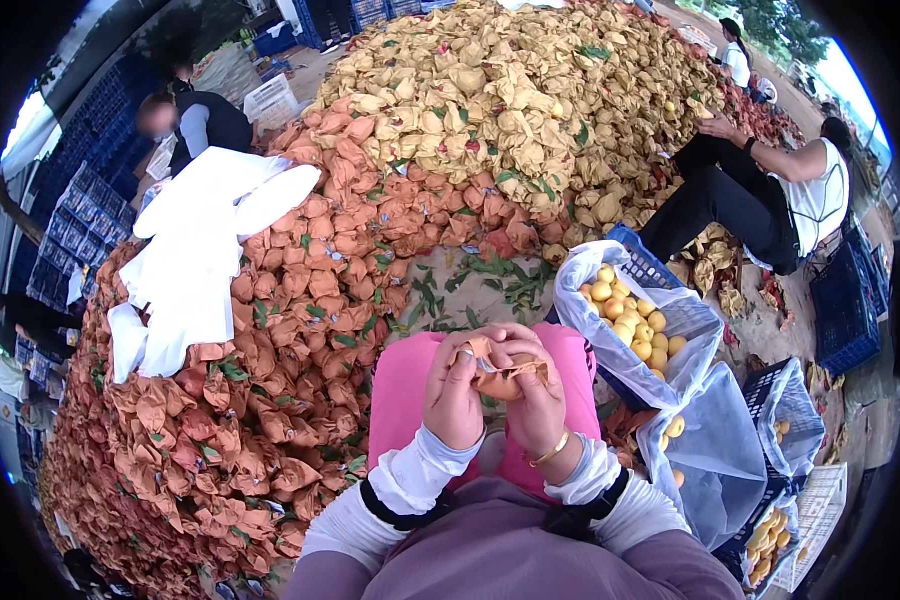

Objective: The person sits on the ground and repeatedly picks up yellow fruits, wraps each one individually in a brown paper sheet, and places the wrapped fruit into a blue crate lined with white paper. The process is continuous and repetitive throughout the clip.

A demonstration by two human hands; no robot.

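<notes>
An orange-brown paper fruit bag (501, 381) is held between my two hands above my lap. My left hand (456, 390) grips its left side, the thumb at its top near a bit of grey. My right hand (534, 390) holds its right side, fingers curled over the top. Whatever the bag contains is hidden. To the left lies a large heap of orange bagged fruit (300, 300); beyond it rises a heap of yellow-brown bagged fruit (480, 97). At my right, yellow fruits (630, 319) fill part of a blue crate lined with translucent plastic (697, 322).
A second lined crate (720, 450) holds a few fruits, with more crates at its right. White sheets (195, 255) lie on the left heap. A co-worker (802, 180) sits at the right; another person (202, 124) bends at the upper left. Green leaves (502, 281) litter the ground ahead.
</notes>
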